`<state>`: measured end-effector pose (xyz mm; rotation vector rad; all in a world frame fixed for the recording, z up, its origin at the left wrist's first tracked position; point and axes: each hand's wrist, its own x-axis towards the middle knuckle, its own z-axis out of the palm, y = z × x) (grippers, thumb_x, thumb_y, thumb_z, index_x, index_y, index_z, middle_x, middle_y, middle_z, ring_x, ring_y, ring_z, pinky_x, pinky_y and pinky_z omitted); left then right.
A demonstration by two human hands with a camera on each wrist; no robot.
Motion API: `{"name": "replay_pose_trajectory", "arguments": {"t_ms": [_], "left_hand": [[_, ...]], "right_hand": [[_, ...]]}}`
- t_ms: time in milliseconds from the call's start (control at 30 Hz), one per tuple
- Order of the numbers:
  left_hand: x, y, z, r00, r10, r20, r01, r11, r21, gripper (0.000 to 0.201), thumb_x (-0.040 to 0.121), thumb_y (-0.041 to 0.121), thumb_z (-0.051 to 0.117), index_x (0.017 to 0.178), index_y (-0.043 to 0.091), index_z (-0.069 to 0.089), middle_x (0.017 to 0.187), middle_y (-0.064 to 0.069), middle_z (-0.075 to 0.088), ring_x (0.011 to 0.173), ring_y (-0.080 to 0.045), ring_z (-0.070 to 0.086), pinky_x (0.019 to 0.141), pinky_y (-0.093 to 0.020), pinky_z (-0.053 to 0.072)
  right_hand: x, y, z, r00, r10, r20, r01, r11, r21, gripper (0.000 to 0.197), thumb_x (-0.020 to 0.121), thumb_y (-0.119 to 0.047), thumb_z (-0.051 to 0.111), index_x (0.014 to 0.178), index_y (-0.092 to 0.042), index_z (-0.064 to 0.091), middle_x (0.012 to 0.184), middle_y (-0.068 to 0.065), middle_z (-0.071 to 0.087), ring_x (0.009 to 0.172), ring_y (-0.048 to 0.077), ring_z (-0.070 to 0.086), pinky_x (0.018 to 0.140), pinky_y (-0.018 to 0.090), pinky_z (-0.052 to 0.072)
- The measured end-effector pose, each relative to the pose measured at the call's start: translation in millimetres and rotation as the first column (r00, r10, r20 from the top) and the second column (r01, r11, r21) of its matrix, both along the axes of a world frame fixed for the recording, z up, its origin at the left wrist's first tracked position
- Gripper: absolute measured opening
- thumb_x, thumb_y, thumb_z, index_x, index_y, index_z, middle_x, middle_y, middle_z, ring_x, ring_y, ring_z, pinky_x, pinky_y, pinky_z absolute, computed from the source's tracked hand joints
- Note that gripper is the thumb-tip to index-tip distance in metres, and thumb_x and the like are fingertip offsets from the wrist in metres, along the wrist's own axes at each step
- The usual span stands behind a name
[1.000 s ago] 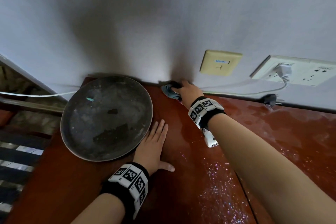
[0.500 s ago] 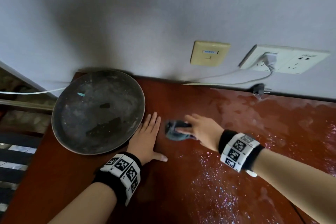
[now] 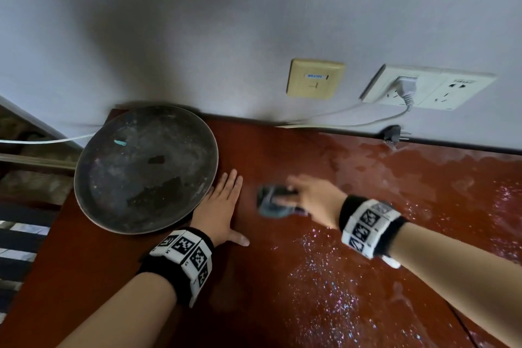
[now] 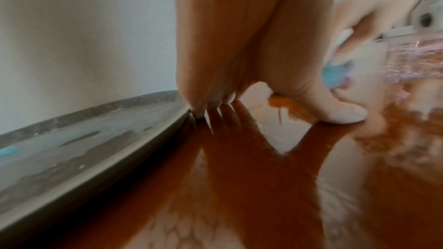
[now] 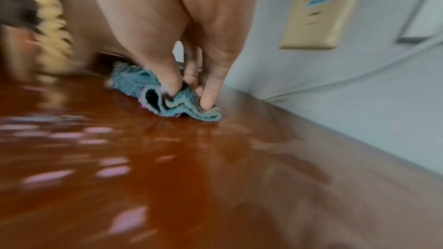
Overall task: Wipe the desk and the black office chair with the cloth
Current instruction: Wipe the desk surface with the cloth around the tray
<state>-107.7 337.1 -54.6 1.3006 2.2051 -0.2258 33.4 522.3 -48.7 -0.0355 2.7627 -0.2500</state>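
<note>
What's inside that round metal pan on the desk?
The pan holds a small teal scrap, a dark fleck and patchy grime. Nothing covers its inside; the desk beneath it is hidden.

Round metal tray (image 3: pixel 144 169) blocks tabletop's (image 3: pixel 282 291) left rear corner, rim touching flat left hand (image 3: pixel 220 206). Wall (image 3: pixel 254 22) closes rear edge; white cord (image 3: pixel 353 121) and black plug (image 3: pixel 391 133) lie along it. Open tabletop right of and in front of right hand (image 3: pixel 316 198).

Grey wall (image 3: pixel 197 22); beige faceplate (image 3: pixel 315 78), white socket (image 3: pixel 452 90), plug inserted.
</note>
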Motion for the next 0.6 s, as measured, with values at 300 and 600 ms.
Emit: {"name": "replay_pose_trajectory", "arguments": {"t_ms": [300,600], "left_hand": [[0.7,0.1,1.5,1.000,-0.001,-0.010,0.001,1.000,-0.006,0.130,0.068,0.060,0.070,0.147,0.010,-0.020,0.154,-0.006,-0.029,0.144,-0.020,-0.021,0.117,-0.036,-0.004],[0.1,-0.9,-0.9,1.000,-0.001,0.013,0.001,1.000,-0.004,0.132,0.066,0.063,0.070,0.147,0.011,-0.021,0.153,-0.005,-0.030,0.143,-0.020,-0.022,0.117,-0.036,-0.004]], "right_hand": [[34.6,-47.1,7.4,0.973,0.228,0.027,-0.226,0.973,-0.049,0.055,0.081,-0.005,0.065,0.130,-0.026,0.050,0.116,0.004,0.051,0.087,0.022,0.050,0.064,0.034,0.054],[-9.9,40.1,3.9,0.955,-0.294,-0.030,0.295,0.938,0.185,0.057,0.095,-0.018,0.049,0.143,-0.039,0.027,0.129,0.004,0.038,0.110,0.023,0.041,0.092,0.034,0.047]]}}
